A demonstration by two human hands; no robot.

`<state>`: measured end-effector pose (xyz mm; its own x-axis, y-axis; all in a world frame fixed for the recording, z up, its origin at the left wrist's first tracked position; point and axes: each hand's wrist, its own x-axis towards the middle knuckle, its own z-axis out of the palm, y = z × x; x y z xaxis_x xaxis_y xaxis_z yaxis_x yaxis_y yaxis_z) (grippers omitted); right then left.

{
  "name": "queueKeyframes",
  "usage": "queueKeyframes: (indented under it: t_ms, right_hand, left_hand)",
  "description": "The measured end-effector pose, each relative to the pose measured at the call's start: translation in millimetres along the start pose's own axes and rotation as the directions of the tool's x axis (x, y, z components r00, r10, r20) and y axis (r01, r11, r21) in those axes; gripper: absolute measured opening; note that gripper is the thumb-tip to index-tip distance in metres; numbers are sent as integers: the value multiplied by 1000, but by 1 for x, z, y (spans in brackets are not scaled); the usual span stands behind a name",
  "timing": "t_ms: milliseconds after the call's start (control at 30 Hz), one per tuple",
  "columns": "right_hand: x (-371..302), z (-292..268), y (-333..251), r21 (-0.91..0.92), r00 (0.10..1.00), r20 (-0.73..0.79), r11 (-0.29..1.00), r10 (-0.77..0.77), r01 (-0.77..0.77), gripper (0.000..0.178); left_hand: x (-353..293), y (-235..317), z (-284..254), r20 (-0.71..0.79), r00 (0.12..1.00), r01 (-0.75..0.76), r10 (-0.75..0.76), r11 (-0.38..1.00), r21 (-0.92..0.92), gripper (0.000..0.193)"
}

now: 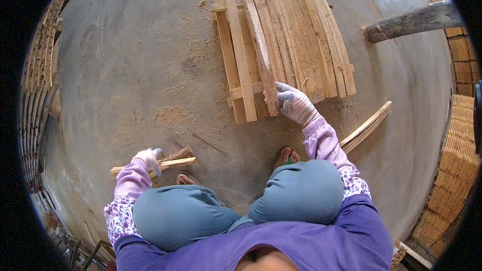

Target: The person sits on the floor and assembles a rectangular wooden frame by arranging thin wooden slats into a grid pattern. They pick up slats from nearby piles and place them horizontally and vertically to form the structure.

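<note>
Wooden slat panel [286, 40] lay on the concrete floor [125, 60] ahead of the squatting person, most slats already laid across its crosspieces. One loose slat [261, 50] lay angled over the left half, its near end gripped by the gloved right hand [293, 103]. The left hand [149, 159] was closed around a short stick [165, 163].

No packages, labels, signs or screens in view.
</note>
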<state>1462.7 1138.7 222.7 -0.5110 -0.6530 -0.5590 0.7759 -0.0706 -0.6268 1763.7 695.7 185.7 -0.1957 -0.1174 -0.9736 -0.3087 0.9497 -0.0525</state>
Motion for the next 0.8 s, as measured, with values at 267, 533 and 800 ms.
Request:
queueKeyframes:
  t_ms: [267, 533, 800]
  right_hand:
    - [-11, 13, 6, -133, 981, 9, 973, 194, -191, 35]
    - [-39, 32, 16, -392, 982, 134, 918, 130, -68, 55]
    - [-35, 10, 18, 141, 943, 319, 980, 88, -140, 63]
  left_hand:
    - [-22, 113, -161, -499, 789, -384, 358, 922, 54, 69]
    - [4, 245, -227, -561, 772, -460, 299, 872, -168, 72]
    - [69, 269, -208, -642, 766, -604, 25, 369, -706, 84]
